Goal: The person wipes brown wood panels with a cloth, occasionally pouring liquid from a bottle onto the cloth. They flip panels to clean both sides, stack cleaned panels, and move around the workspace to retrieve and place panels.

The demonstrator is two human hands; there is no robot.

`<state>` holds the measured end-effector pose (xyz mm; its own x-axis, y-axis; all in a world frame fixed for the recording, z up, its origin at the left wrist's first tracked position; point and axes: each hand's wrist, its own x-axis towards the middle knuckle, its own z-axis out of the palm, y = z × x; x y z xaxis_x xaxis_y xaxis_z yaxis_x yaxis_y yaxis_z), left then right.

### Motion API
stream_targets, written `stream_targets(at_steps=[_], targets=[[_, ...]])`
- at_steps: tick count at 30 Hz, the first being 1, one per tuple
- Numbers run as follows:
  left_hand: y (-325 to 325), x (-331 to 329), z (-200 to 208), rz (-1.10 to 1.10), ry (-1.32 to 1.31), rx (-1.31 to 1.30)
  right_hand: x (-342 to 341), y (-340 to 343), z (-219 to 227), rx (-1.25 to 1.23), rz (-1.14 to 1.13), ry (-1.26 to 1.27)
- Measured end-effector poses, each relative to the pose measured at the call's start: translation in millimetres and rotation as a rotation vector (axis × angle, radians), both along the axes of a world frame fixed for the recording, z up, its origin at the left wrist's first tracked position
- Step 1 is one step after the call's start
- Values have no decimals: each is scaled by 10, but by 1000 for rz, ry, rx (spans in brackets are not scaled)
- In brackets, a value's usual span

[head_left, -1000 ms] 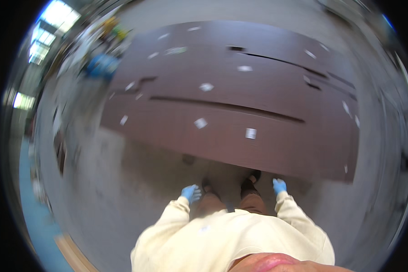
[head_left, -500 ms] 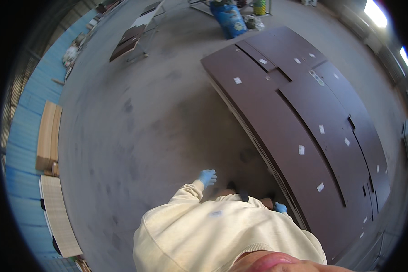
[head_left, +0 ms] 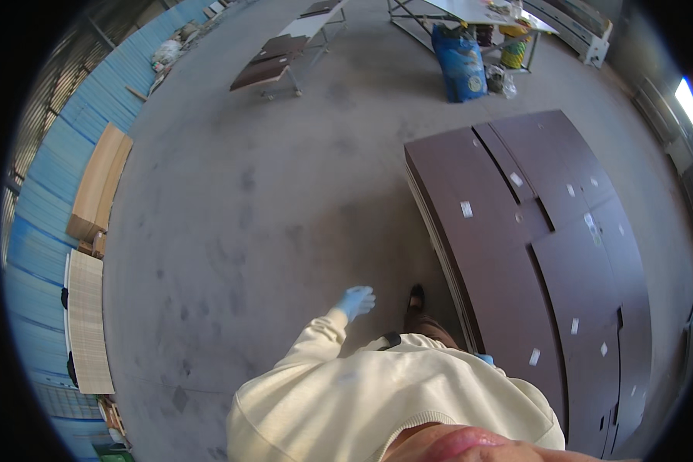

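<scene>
My left hand [head_left: 356,302], in a light blue glove, hangs over the grey floor in front of my body. Its fingers are stretched out and hold nothing. Of my right hand [head_left: 485,359] only a bit of blue glove shows past my cream sweatshirt, close to the edge of a stack of dark brown panels [head_left: 508,231]. Its fingers are hidden, and I cannot tell whether it touches the stack. White labels are stuck on several panels, and dark gaps run between them.
Ahead stand a low rack [head_left: 308,29] carrying brown boards and a white-topped table [head_left: 470,11]. Beside the table are a blue sack [head_left: 460,68] and a yellow-green container [head_left: 513,52]. Wood-coloured boards [head_left: 100,181] and a pale slatted stack [head_left: 85,323] line the blue wall at left.
The panel stack, sack and rack have shifted right and lower in view, and more of the table shows. My right hand has become mostly hidden; my left stays outstretched.
</scene>
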<state>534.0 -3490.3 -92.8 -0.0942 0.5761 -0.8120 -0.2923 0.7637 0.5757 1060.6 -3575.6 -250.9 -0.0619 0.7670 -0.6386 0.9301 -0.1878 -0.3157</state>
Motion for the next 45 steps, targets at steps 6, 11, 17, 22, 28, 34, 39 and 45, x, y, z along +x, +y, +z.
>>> stream_targets(at_steps=[6,11,17,22,28,34,39,45], targets=[[138,-1159,-221,298,112,-231,-581,2332,-360,-172,-15,-32],[61,-1663,-488,558,79,-407,-1666,4821,-525,-149,-310,216],[1057,-2437,-737,-270,465,-533,-3299,7105,-57,12,-343,363],[2993,-3846,-918,-934,771,-377,-4203,7927,310,-218,-384,276],[6389,-5044,-655,438,213,-207,-4242,8449,40,-294,-185,308],[9017,-5278,-141,285,145,115,-4271,9660,-528,-134,580,-126],[10077,-5463,-155,252,70,-47,-4864,11902,-380,-43,721,-124],[10473,-6029,-398,502,27,-354,-6391,15087,211,7,-114,312]])
